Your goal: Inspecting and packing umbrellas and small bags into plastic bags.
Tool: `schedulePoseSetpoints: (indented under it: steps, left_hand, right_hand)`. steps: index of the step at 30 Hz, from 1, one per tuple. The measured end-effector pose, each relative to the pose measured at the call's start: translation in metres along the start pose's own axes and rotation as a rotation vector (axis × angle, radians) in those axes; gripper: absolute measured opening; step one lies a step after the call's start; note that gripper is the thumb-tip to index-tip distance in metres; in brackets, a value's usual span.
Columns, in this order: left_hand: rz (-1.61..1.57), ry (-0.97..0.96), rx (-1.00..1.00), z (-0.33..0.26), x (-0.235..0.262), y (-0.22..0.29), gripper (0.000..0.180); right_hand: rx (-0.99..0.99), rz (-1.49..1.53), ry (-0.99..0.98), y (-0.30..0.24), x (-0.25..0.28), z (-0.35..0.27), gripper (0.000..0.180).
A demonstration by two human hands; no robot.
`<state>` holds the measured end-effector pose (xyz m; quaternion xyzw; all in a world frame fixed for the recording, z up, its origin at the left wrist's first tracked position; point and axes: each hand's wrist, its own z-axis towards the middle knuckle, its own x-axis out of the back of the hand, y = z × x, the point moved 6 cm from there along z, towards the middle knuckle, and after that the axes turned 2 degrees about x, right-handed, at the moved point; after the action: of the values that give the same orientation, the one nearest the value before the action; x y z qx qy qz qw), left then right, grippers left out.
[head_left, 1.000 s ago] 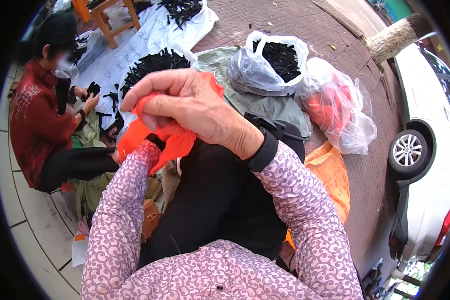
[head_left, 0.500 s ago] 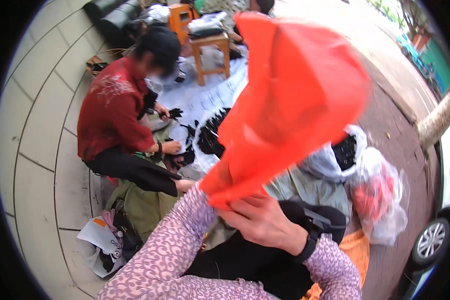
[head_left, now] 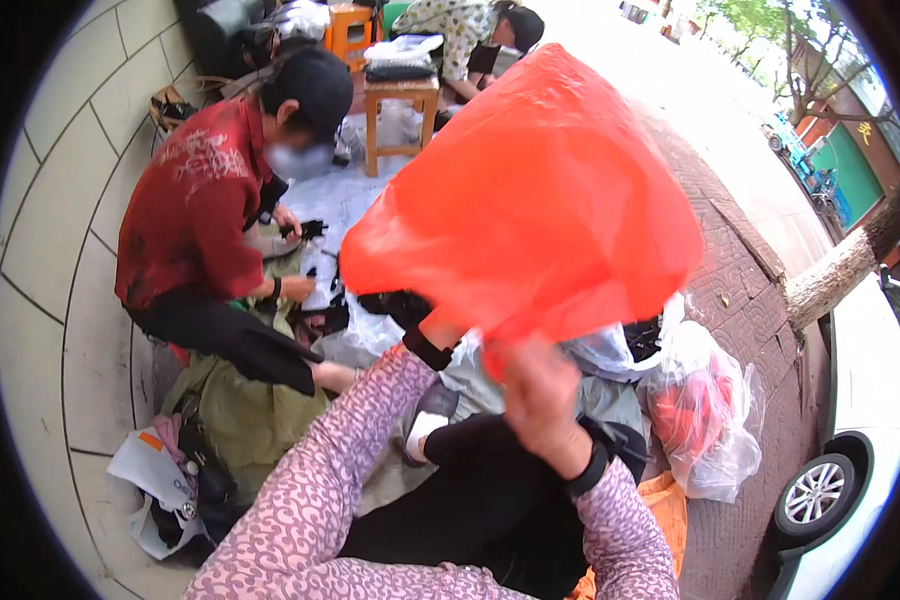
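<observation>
We hold one large, thin red plastic bag (head_left: 540, 200), billowed out above our laps and two hands. Our right hand (head_left: 540, 395), blurred, pinches its lower edge. Our left hand (head_left: 446, 330) is mostly hidden by it; we cannot tell its grip. Beyond are two co-workers: one person in a dark-red shirt (head_left: 185, 210), one person in a pale spotted shirt (head_left: 460, 35).

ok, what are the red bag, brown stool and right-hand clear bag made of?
Red bag: probably thin plastic film, semi-glossy; it billows and catches light.
Brown stool: likely wood, dull finish; the tone suggests it, grain isn't readable.
Clear bag: apparently plastic film, shiny; crinkled, red contents showing through.
</observation>
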<state>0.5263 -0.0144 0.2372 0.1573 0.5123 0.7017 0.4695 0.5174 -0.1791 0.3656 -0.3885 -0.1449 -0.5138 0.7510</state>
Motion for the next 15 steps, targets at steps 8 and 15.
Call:
schedulePoseSetpoints:
  steps: [8,15]
  left_hand:
    - [0.138,-0.171,0.545,-0.147,0.012,0.049,0.033]
    - [0.532,0.661,0.815,-0.348,0.193,0.130,0.025]
  right_hand:
    - [-0.401,0.160,0.208,0.095,0.020,0.006,0.030]
    - [-0.702,0.726,-0.405,0.216,0.006,-0.037,0.040]
